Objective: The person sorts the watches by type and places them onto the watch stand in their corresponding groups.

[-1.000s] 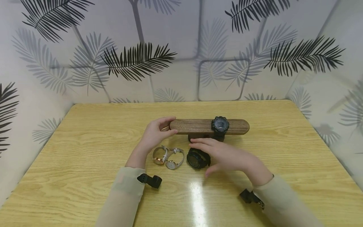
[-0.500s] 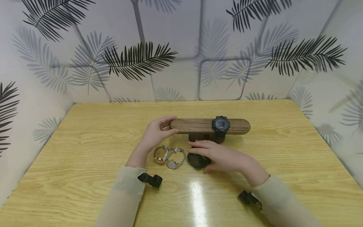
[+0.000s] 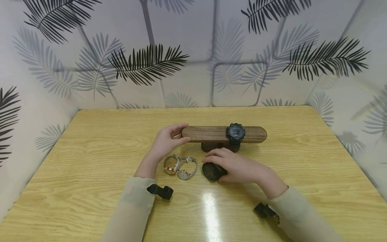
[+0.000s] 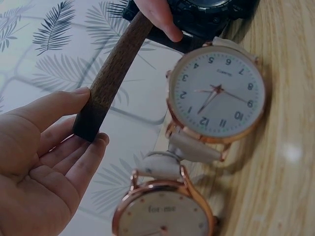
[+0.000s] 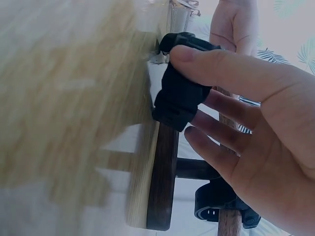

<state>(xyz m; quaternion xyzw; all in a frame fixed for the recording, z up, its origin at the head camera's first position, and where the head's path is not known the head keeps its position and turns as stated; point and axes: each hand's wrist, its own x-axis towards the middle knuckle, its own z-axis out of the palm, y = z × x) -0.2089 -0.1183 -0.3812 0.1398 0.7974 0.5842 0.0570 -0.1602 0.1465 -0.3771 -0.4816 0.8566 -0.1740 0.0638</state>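
Observation:
My left hand (image 3: pixel 164 143) pinches the left end of a dark wooden watch stand's bar (image 3: pixel 208 134) between thumb and fingers. My right hand (image 3: pixel 242 167) grips a chunky black wristwatch (image 3: pixel 211 171) in front of the stand; the right wrist view shows my thumb on the black watch (image 5: pixel 183 91) and fingers behind it. A second black digital watch (image 3: pixel 235 132) is strapped around the bar, right of its middle. Beside my left wrist stand two watches with pale straps and rose-gold cases, one white-faced watch (image 3: pixel 183 174) and another watch (image 3: pixel 170 169) left of it.
The stand's dark base (image 3: pixel 211 147) rests on a light wood-grain table (image 3: pixel 90 174). A backdrop (image 3: pixel 187 84) with leaf patterns rises behind the table and at both sides. Small black cameras are strapped to both sleeves.
My right fingers have closed around the loose black watch, which has shifted slightly to the right. The left hand stays on the bar's end.

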